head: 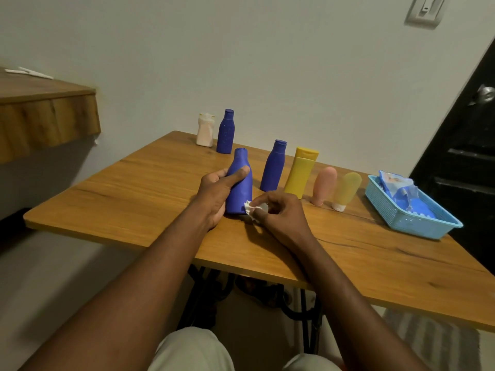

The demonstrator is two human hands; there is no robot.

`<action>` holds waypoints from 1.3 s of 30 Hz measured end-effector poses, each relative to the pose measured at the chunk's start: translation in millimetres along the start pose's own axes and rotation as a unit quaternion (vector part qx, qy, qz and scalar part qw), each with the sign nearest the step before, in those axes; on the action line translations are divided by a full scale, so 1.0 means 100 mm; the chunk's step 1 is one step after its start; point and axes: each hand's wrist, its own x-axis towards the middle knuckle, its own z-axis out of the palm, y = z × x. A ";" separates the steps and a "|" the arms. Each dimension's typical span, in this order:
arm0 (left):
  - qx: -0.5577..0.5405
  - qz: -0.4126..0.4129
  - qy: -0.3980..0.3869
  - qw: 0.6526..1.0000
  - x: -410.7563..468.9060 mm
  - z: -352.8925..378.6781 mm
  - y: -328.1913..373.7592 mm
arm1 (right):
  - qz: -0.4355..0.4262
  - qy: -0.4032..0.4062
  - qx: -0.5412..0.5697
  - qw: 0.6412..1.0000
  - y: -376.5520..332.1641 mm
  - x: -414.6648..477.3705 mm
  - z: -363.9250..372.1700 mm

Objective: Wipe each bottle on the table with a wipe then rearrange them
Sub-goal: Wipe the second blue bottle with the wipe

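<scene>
On the wooden surface (134, 199), near its front edge: blue bottle (239, 187) upright | left hand (214, 194) fingers wrapped around its body, thumb across the front | right hand (278, 212) fingers pinched together on white wipe (250, 208), pressed to bottle's base | five bottles behind, basket (412, 223) at right.

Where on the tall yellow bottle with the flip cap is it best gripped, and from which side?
Probably around the straight mid-body of the yellow bottle, below its wider cap, coming from the front, the person's side. It stands upright with a blue bottle close on its left and a pink tube on its right, so the side gaps are narrow; the front is open, and the wall lies behind.
</scene>
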 end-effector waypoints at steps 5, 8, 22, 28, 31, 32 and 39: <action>-0.013 -0.012 -0.016 1.000 -0.01 0.01 0.00 | -0.022 0.033 -0.047 0.998 0.05 0.04 0.03; -0.003 -0.029 -0.054 0.998 -0.03 0.05 -0.01 | -0.049 0.103 -0.042 0.993 0.05 0.05 0.04; -0.056 -0.021 0.004 0.998 -0.01 0.04 0.01 | -0.075 0.002 -0.141 0.987 -0.07 -0.02 0.10; -0.016 -0.046 -0.062 0.997 -0.04 0.04 -0.01 | -0.070 0.101 -0.079 0.989 0.02 0.02 0.04; -0.020 -0.050 -0.064 0.996 -0.04 0.03 0.00 | -0.102 0.046 -0.085 0.990 -0.01 -0.01 0.06; -0.021 -0.051 -0.064 0.996 -0.04 0.02 0.01 | -0.108 0.035 -0.088 0.990 -0.02 -0.01 0.07; 0.021 -0.044 -0.091 0.995 -0.06 0.05 0.01 | -0.092 0.188 -0.073 0.975 0.02 0.04 -0.02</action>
